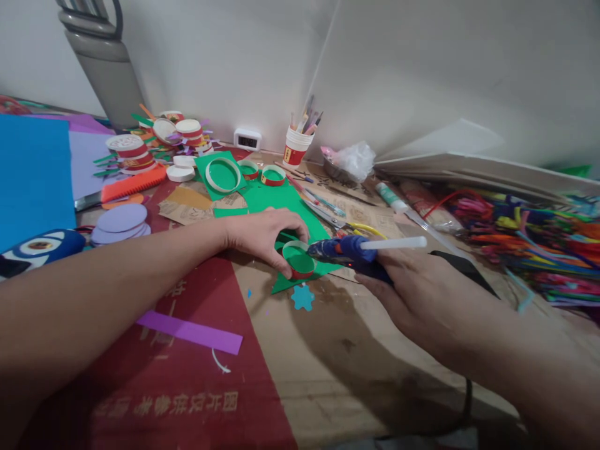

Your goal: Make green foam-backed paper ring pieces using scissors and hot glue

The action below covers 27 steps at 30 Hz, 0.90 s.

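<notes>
My left hand (pixel 269 237) is curled round a small red-and-white paper ring (pixel 302 274), which sits on a green sheet (pixel 267 199) near its front corner. Wrapped round a blue glue gun (pixel 344 250), my right hand (pixel 391 275) keeps the nozzle at the ring's rim. A white glue stick (pixel 403 242) sticks out of the gun's back. Farther back on green paper stand two small rings (pixel 273 176) and a larger white ring (pixel 223 175). Just in front of the sheet lies a blue flower-shaped piece (pixel 302 297).
Scissors (pixel 328 217) and a cup of brushes (pixel 297 147) are behind my hands. Purple discs (pixel 122 219), an orange cutter (pixel 134 182) and a purple strip (pixel 192 331) lie left. Colourful pipe cleaners (pixel 539 237) crowd the right. A cable runs at the lower right.
</notes>
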Each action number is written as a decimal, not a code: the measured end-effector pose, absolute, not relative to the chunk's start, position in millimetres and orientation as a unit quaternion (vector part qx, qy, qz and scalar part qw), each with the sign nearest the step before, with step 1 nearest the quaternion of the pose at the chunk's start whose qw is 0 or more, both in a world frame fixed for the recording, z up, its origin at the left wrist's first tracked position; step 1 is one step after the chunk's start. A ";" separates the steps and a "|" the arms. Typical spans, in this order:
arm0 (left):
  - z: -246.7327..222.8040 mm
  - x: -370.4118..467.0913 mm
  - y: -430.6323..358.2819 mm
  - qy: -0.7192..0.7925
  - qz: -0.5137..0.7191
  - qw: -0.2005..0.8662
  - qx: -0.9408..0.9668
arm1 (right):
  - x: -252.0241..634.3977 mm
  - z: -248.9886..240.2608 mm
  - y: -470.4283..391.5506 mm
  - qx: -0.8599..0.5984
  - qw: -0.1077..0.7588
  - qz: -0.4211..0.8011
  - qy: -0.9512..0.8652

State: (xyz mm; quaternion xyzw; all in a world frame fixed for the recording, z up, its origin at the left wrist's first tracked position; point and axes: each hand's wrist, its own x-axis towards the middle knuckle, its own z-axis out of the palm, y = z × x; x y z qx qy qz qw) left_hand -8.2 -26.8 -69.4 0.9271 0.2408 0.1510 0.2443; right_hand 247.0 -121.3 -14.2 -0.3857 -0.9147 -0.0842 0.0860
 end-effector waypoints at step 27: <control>-69.6 -8.0 -27.2 0.252 0.148 0.260 0.920 | 226.0 -0.3 -122.3 -0.434 0.045 -0.122 -0.891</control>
